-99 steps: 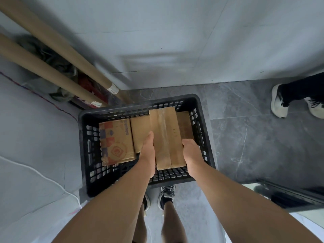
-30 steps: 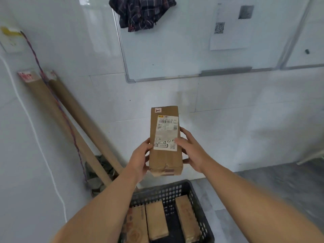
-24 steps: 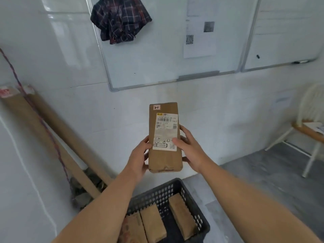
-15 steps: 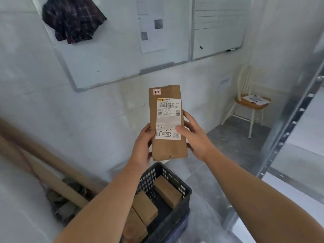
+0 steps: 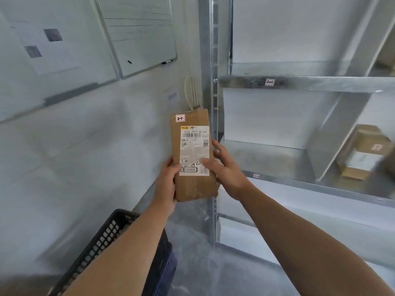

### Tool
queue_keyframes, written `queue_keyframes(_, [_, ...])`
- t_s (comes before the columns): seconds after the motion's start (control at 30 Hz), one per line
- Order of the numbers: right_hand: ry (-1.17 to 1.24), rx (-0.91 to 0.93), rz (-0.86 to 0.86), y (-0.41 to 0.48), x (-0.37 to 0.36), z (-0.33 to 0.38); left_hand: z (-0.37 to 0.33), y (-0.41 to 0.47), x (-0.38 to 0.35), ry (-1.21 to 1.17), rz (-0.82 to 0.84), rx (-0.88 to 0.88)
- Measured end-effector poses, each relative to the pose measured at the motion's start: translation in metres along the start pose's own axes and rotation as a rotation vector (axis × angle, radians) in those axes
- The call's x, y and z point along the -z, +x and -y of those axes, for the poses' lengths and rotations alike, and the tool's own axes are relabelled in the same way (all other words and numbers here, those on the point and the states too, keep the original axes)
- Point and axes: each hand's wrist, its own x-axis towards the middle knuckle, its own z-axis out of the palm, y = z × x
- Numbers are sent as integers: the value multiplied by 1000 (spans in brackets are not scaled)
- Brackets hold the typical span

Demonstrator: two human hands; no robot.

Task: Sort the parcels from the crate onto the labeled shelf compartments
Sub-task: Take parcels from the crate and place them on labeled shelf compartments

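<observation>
Cardboard parcel [image 5: 193, 155] held upright in the air, clamped between left hand [image 5: 167, 184] and right hand [image 5: 227, 170], facing a metal shelf unit [image 5: 299, 83]. Small tag [image 5: 180, 118] at its top left corner reads "2-1". Black crate [image 5: 111, 238] sits below on the floor. Another parcel [image 5: 363, 152] occupies a shelf compartment at right.

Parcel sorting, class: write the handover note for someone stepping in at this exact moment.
Left hand and right hand together hold one parcel upright; its small sticker reads 2-1.
The crate is low at left, contents hidden.
The shelf stands at right, its upper edge tagged 1-1; another box already sits in a compartment further right.
Left: place this parcel, then continue with the crate.
</observation>
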Motion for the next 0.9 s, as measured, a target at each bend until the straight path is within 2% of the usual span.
queue_keyframes(0.17, [-75,-46,-103,-27,70,14,25,1,-68,8,110,46])
queue_keyframes(0.4, [-137,-80,-116,-48,152,18,52,14,-135,182,215,38])
queue_keyframes(0.63, [-224,-127,-226,-26,184,6,77,59,-157,327,280,36])
queue_keyframes(0.9, [-260,-170,-379,53,192,-26,92,149,-149,489,375,8])
